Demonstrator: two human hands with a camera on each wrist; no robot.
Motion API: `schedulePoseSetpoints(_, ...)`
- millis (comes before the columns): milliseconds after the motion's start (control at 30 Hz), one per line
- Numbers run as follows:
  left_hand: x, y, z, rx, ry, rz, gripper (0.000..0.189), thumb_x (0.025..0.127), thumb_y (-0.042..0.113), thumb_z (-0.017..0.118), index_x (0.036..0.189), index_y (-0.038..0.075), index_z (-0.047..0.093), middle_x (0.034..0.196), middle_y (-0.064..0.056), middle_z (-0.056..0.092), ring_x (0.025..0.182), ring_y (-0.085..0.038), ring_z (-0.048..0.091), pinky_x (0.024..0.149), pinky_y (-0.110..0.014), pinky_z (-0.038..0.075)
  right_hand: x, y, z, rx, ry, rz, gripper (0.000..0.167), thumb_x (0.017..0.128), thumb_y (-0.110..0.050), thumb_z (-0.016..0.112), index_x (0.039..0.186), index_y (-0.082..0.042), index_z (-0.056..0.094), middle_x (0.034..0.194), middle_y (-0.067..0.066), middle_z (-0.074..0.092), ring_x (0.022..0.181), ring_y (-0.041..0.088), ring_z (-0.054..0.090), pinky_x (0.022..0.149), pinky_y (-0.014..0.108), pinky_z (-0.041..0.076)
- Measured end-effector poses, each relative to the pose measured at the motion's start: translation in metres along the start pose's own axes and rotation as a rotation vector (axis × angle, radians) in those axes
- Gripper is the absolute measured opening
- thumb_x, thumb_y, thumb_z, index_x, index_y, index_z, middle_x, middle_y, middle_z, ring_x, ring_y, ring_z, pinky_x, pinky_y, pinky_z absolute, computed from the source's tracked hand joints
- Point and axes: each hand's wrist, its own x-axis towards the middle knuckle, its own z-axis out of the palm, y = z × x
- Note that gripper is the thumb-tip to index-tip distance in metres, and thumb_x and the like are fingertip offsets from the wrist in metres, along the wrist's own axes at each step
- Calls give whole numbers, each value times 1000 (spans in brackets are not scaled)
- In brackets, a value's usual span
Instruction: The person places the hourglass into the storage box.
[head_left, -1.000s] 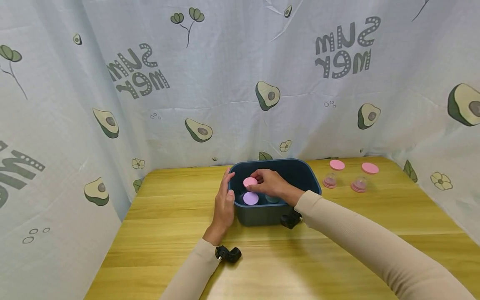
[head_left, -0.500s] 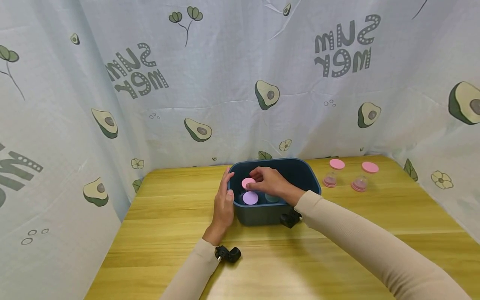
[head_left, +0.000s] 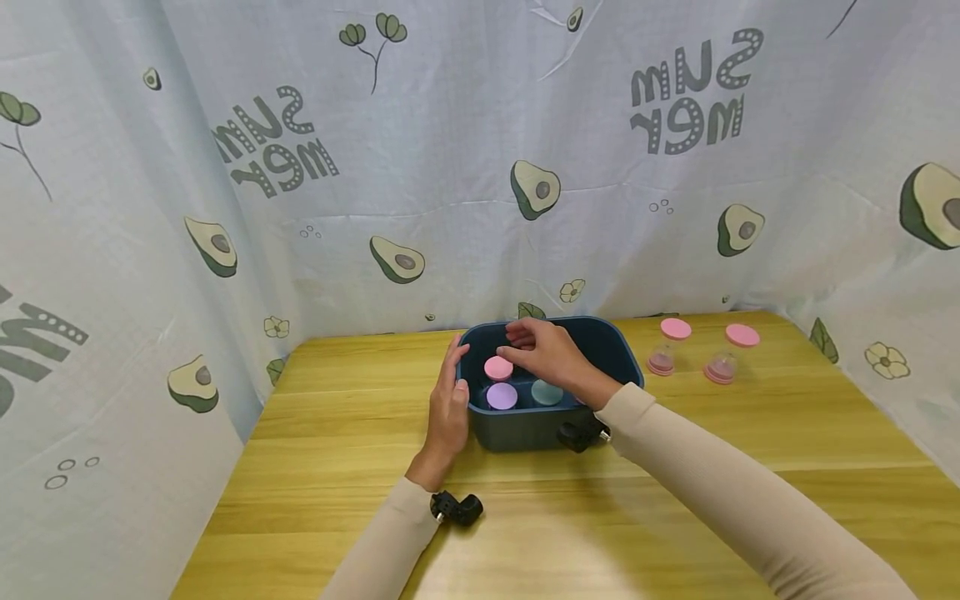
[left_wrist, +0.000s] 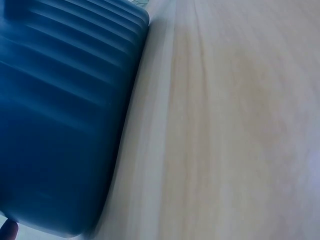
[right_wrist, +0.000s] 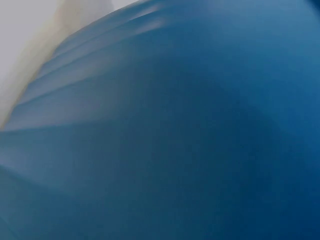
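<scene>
Timers (head_left: 498, 368) sit in the bin (head_left: 517, 432); two others (head_left: 664, 355) stand to its right.

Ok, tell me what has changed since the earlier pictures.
The right hand has released the pink-topped item inside the bin and drawn back slightly rightward, showing more of the blue-green top. The left hand stays at the bin's left side; the lilac top and both pink-topped jars on the table remain in place.
</scene>
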Motion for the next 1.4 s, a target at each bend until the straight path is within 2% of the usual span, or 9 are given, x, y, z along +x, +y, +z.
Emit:
schedulePoseSetpoints(100,0,0,1,-4,0,1,54,94,24,28,147,12,33,159,-1,22,144,-24,26,110,-55,28,-4,-1,-4,22,14,-1,52,88,-31,68,129,-1,56,121,14,64,109,27,63,92,41,51)
schedulePoseSetpoints(267,0,1,1,-17,-3,-2,55,94,21,29,147,12,33,159,1,22,143,-24,27,109,-56,28,-13,3,-10,46,55,6,55,88,-33,68,132,-2,54,124,13,63,110,25,63,92,41,51)
schedulePoseSetpoints(567,-5,2,1,-6,10,-12,56,93,23,30,148,10,32,159,-7,23,144,-25,25,108,-59,27,-28,12,-26,104,121,-6,57,89,-39,66,132,-3,53,126,13,61,112,26,62,93,41,50)
schedulePoseSetpoints(900,-3,2,3,-21,10,2,56,94,22,28,148,9,32,158,-13,24,144,-26,24,109,-59,25,-45,29,-42,123,196,-18,57,91,-34,65,134,0,51,125,18,61,112,31,61,96,42,48)
schedulePoseSetpoints(1167,-2,1,3,-10,6,-2,56,95,27,27,148,10,32,158,-12,23,145,-23,23,109,-58,27,-51,32,-50,126,243,-39,54,91,-33,64,133,0,52,125,18,61,112,29,61,95,37,47)
schedulePoseSetpoints(1400,-2,2,3,-7,7,-3,56,95,26,28,149,11,31,158,-12,23,145,-24,23,109,-58,27,-54,38,-58,147,292,-39,53,92,-33,64,133,-1,52,126,18,61,114,29,60,96,34,46)
